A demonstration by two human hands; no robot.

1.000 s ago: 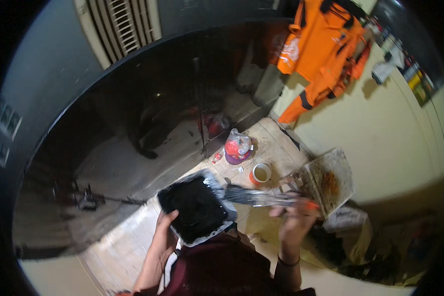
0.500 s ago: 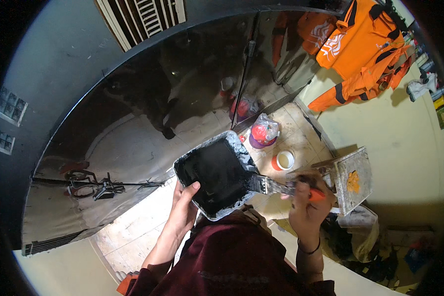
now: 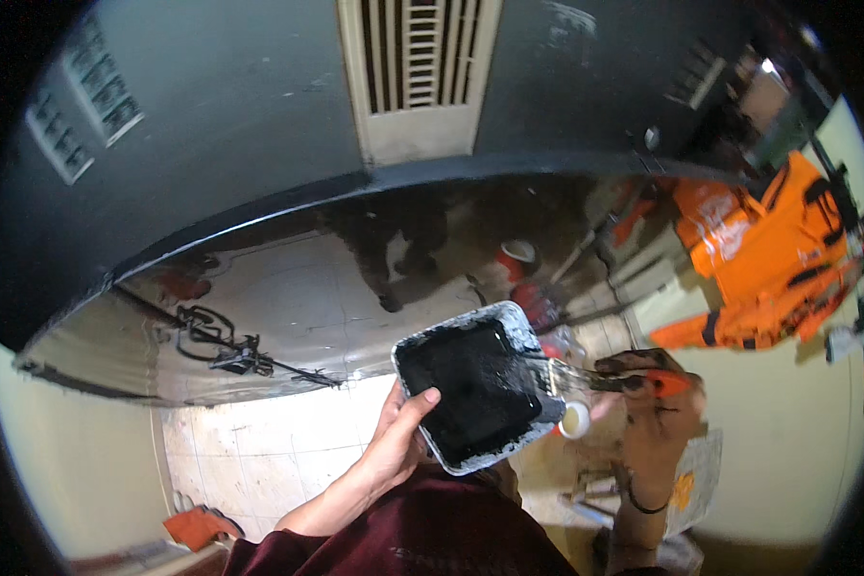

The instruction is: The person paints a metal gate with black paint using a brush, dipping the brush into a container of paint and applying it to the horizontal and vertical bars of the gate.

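Observation:
My left hand [image 3: 400,440] grips a square plastic tub [image 3: 521,324] by its left side, thumb over the rim. The tub's inside is coated with black paint [image 3: 466,389], and pale smears cover its far right wall. In my right hand [image 3: 660,418] is a paintbrush [image 3: 568,380] with a metal band and an orange handle end. The brush lies nearly level, its bristles reaching over the tub's right rim into the tub. Black paint streaks the fingers of my right hand. The bristle tips merge with the black paint and are hard to make out.
Before me stands a glossy dark reflective panel [image 3: 307,278] below a grey wall [image 3: 259,125] with a slatted vent [image 3: 420,67]. Orange clothing [image 3: 763,254] hangs at the right. Beneath my right hand are a white cup [image 3: 574,420] and a paint-stained stool top [image 3: 698,480].
The view has tilted up and turned, showing more grey wall. Tub and hands appear lower and further right. The brush has gone from the tub's right wall to reaching over its rim.

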